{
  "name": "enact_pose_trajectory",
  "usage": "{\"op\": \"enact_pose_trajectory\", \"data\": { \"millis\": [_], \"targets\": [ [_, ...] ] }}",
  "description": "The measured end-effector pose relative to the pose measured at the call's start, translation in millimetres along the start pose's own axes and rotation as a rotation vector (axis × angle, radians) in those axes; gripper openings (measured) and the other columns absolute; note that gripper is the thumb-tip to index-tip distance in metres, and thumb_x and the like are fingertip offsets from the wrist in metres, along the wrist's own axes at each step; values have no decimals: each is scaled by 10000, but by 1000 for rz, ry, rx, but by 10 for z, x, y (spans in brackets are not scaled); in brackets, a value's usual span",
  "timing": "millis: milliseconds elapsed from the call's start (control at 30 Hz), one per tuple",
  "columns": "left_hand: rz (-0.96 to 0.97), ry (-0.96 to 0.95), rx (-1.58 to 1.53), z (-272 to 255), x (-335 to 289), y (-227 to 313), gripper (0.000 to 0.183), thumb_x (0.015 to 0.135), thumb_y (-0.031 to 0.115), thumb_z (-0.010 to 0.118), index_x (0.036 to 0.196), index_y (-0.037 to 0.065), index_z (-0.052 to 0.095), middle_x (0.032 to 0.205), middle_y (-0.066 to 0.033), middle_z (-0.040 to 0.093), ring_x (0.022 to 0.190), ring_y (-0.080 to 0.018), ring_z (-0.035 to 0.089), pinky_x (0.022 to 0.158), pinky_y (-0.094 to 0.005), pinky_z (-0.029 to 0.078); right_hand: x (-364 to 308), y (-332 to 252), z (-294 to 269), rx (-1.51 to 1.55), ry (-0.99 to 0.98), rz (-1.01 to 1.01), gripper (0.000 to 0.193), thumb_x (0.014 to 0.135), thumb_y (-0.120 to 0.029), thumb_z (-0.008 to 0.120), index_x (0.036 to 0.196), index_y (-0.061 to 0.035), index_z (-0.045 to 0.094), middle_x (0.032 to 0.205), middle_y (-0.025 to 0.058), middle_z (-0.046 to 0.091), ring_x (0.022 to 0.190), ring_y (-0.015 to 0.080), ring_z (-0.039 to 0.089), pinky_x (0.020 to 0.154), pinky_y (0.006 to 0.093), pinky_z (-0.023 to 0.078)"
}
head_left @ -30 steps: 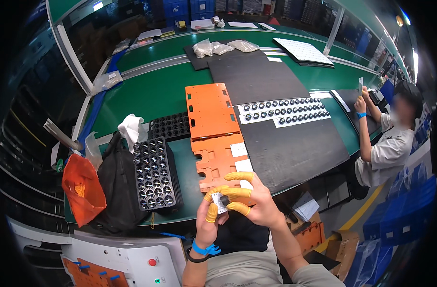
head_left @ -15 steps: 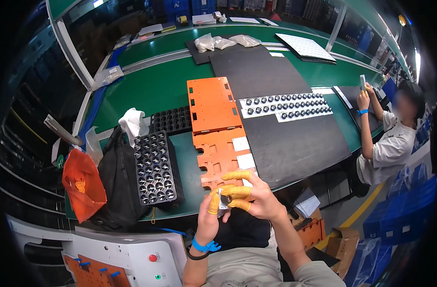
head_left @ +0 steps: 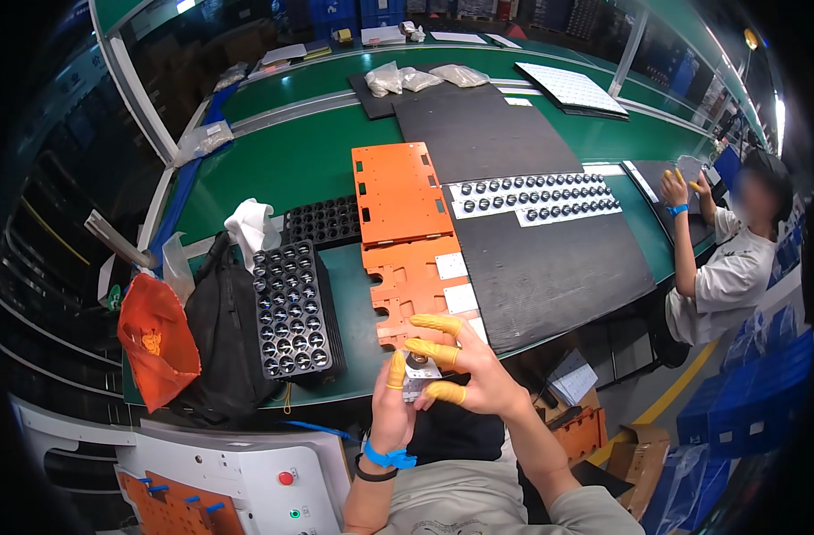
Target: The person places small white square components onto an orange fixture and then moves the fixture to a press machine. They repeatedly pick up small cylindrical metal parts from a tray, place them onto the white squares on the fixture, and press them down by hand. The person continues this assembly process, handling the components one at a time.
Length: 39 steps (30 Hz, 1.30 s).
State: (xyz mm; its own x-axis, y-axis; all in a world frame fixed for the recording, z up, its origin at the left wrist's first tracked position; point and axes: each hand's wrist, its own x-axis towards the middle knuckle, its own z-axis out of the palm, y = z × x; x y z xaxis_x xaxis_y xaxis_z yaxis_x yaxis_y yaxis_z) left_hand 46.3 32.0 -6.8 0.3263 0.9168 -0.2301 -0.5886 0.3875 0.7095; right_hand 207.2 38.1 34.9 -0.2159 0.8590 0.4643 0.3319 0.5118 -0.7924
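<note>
Close to my body, in front of the bench's near edge, my left hand (head_left: 391,406) is closed on a small white plate (head_left: 419,385). A dark round part (head_left: 418,360) sits at the plate's upper end. My right hand (head_left: 472,367) is around the right side of the piece with its yellow-covered fingers spread; whether a fingertip touches it I cannot tell. Just beyond my hands lies the orange fixture (head_left: 398,275), its hinged panel (head_left: 394,192) laid back. White plates (head_left: 453,266) rest along the fixture's right side.
A black tray (head_left: 291,308) of round lens-like parts stands left of the fixture, a second tray (head_left: 322,220) behind it. On the black mat (head_left: 550,276) lie white strips with rows of round parts (head_left: 536,198). An orange bag (head_left: 157,343) hangs left. A co-worker (head_left: 728,241) sits right.
My right fingers have spread away from the round part, and the white plate shows more fully. At the right, the co-worker's hands have shifted, with the held sheet turned.
</note>
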Motion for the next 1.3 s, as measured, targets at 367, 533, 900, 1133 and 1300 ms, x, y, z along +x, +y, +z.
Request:
{"op": "enact_pose_trajectory", "data": {
  "millis": [367, 533, 900, 1133, 1300],
  "targets": [
    [127, -141, 198, -50, -15, 32, 414, 989, 355, 664, 1177, -13, 644, 901, 15, 620, 662, -14, 438, 560, -225, 376, -92, 167, -9, -200, 101, -157, 451, 723, -74, 814, 1163, -51, 720, 1279, 118, 640, 1141, 357, 612, 940, 437, 518],
    [307, -24, 520, -199, 49, 0, 362, 848, 135, 835, 1149, -18, 704, 1000, 4, 671, 821, -38, 536, 670, -197, 423, -111, 147, -56, -215, 10, -95, 467, 734, -103, 821, 1189, -68, 721, 1331, 117, 609, 1137, 346, 616, 922, 430, 530],
    [661, 405, 1106, -98, 23, 65, 199, 859, 112, 783, 1012, -6, 732, 969, -139, 678, 838, -315, 665, 748, -370, 527, -198, 251, 10, -187, -56, 137, 476, 832, -48, 755, 1298, -36, 656, 1500, 201, 446, 1287, 360, 563, 986, 410, 539],
    [584, 549, 1169, -173, 120, -64, 181, 923, 120, 702, 1014, -36, 689, 964, -155, 656, 820, -352, 648, 715, -385, 512, -295, 357, 149, -234, 19, 66, 432, 827, -80, 769, 1248, -43, 681, 1459, 195, 505, 1278, 363, 579, 982, 403, 543],
    [520, 540, 1218, -197, 170, -50, 190, 938, 131, 677, 997, -49, 664, 944, -171, 650, 819, -373, 649, 701, -410, 500, -361, 395, 226, -194, 28, 80, 394, 829, -84, 768, 1214, -44, 696, 1449, 185, 517, 1224, 343, 619, 967, 401, 553]
  ]
}}
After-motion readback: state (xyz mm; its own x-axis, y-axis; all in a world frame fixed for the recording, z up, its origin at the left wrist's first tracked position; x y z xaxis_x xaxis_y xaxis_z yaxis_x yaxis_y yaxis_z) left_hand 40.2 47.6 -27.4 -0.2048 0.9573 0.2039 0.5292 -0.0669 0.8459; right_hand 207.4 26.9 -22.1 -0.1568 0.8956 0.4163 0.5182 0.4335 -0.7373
